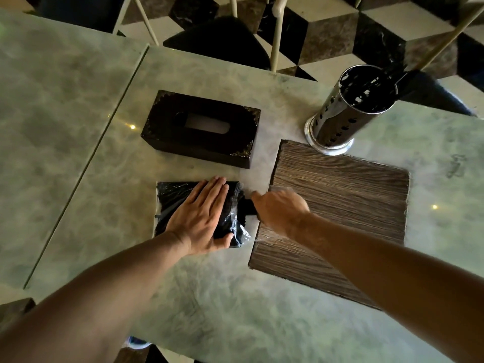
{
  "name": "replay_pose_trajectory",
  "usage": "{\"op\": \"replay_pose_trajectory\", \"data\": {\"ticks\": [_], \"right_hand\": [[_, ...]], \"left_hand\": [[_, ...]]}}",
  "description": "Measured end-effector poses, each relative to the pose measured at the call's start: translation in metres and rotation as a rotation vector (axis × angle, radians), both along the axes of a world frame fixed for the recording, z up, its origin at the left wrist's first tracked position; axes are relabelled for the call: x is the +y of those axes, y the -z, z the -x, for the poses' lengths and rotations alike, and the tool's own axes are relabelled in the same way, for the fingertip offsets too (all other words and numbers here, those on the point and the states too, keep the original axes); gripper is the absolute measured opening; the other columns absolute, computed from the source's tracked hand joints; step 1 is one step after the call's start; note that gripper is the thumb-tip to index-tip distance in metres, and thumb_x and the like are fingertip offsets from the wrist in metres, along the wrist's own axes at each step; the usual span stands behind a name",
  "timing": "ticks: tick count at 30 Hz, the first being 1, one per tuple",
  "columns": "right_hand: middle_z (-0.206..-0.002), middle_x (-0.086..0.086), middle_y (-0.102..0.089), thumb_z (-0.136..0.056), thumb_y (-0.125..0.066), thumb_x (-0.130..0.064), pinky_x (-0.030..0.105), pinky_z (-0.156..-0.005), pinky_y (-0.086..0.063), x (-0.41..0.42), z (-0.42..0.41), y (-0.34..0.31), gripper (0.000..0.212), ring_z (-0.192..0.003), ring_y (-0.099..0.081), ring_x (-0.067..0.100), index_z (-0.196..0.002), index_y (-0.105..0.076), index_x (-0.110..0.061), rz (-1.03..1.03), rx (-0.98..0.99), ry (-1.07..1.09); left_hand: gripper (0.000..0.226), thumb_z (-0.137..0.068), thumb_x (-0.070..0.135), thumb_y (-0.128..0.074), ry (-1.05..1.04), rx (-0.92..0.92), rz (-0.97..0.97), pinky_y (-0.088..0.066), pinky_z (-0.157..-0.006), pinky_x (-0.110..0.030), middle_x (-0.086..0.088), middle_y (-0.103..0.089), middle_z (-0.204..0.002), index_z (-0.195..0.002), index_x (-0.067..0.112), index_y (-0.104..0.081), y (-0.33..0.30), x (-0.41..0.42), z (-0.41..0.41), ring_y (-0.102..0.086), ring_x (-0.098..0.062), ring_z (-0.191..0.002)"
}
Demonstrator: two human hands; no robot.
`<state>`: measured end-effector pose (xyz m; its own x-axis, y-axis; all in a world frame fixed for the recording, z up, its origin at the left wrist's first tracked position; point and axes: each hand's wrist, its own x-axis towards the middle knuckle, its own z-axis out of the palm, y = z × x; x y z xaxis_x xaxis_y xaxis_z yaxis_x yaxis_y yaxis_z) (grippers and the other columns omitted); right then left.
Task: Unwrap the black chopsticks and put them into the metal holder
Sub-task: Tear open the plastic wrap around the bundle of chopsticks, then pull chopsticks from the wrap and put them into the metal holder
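Note:
A bundle of black chopsticks in clear plastic wrap [171,197] lies flat on the marble table, left of centre. My left hand [203,217] presses down on it with straight fingers, thumb hooked at its near edge. My right hand [279,208] grips the dark chopstick ends [248,206] that stick out of the wrap's right, open side. The metal holder [343,113], a perforated shiny cylinder, stands upright at the back right with dark chopsticks inside it.
A dark tissue box [201,127] sits behind the bundle. A wood-grain board [340,203] lies to the right, under my right forearm. The table edge [209,58] runs along the back, with chair legs and a checkered floor beyond.

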<state>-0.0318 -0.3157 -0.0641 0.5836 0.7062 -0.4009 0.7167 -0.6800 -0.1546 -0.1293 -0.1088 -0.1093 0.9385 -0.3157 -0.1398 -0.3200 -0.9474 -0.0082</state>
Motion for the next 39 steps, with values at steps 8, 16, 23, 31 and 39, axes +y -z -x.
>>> {"op": "replay_pose_trajectory", "data": {"ticks": [8,16,23,31,39], "right_hand": [[-0.068,-0.009,-0.059,-0.089,-0.058,-0.043,0.029,-0.051,-0.047,-0.078,-0.020,-0.004,0.016,-0.064,-0.063,0.017,-0.093,-0.061,-0.028,0.040,-0.048,0.112],[-0.070,-0.009,-0.061,-0.088,-0.057,-0.047,0.029,-0.051,-0.047,-0.092,-0.012,-0.005,0.019,-0.062,-0.062,0.018,-0.088,-0.059,-0.028,0.025,-0.072,0.145],[-0.069,-0.006,-0.062,-0.087,-0.059,-0.047,0.028,-0.049,-0.045,-0.112,0.004,-0.028,0.022,-0.058,-0.060,0.018,-0.089,-0.061,-0.025,0.044,-0.076,0.214],[-0.066,-0.008,-0.057,-0.085,-0.062,-0.045,0.032,-0.056,-0.054,-0.119,0.013,-0.070,0.021,-0.060,-0.061,0.019,-0.089,-0.065,-0.024,0.017,-0.088,0.295],[-0.083,0.003,-0.070,-0.085,-0.063,-0.031,0.033,-0.062,-0.053,-0.110,-0.010,-0.131,0.011,-0.073,-0.067,0.026,-0.093,-0.064,-0.025,-0.033,-0.204,0.331]], "left_hand": [[0.104,-0.087,0.065,-0.046,0.013,0.036,-0.015,-0.021,-0.125,-0.053,-0.033,-0.024,-0.162,-0.154,-0.011,-0.024,-0.001,-0.001,-0.002,-0.023,-0.043,-0.153],[0.104,-0.086,0.066,-0.041,0.011,0.084,-0.050,-0.024,-0.124,-0.053,-0.033,-0.026,-0.161,-0.154,-0.012,-0.024,-0.002,0.000,-0.004,-0.027,-0.043,-0.151],[0.104,-0.085,0.066,-0.040,0.005,0.123,-0.040,-0.026,-0.123,-0.054,-0.033,-0.030,-0.159,-0.152,-0.012,-0.029,-0.006,-0.004,-0.005,-0.032,-0.043,-0.148],[0.111,-0.080,0.077,-0.014,-0.088,0.286,-0.091,-0.008,-0.129,-0.044,-0.019,-0.008,-0.170,-0.161,0.002,-0.008,-0.030,-0.011,-0.010,-0.013,-0.032,-0.157],[0.084,-0.098,0.062,-0.045,-0.170,0.247,0.045,-0.028,-0.120,-0.035,-0.009,-0.019,-0.169,-0.162,0.016,-0.017,-0.101,-0.034,-0.037,-0.028,-0.025,-0.152]]}}
